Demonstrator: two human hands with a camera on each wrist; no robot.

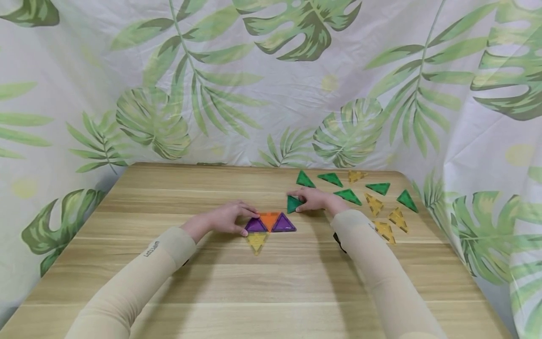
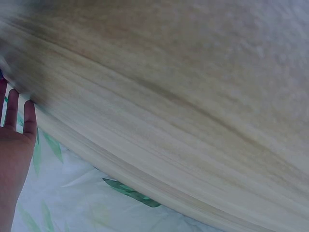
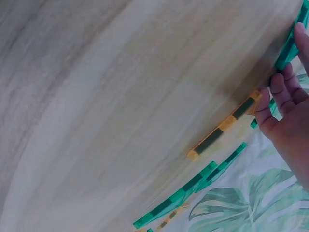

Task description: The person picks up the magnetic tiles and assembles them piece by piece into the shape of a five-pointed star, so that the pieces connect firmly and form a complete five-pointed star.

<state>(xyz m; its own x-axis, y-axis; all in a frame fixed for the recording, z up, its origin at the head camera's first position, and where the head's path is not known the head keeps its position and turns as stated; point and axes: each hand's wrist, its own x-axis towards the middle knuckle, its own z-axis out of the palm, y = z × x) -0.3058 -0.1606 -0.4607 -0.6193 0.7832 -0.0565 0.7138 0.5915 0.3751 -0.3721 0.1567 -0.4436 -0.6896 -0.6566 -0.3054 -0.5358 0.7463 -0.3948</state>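
On the wooden table, two purple triangle magnetic tiles flank an orange triangle tile (image 1: 269,220) in a row, and a yellow triangle tile (image 1: 256,242) points down below the left one. My left hand (image 1: 226,218) holds the left purple tile (image 1: 256,226), its thumb at the lower left corner and a finger at the top. The right purple tile (image 1: 284,223) lies untouched. Up and to the right, my right hand (image 1: 312,198) pinches a green triangle tile (image 1: 293,204) between thumb and fingers, also seen standing tilted in the right wrist view. The left wrist view barely shows what the left fingers touch.
Several loose green tiles, such as one green tile (image 1: 348,196), lie at the table's back right. Several yellow tiles, among them one yellow tile (image 1: 374,204), are spread beside them and near the right forearm. A leaf-print cloth (image 1: 220,117) hangs behind the table (image 1: 271,292).
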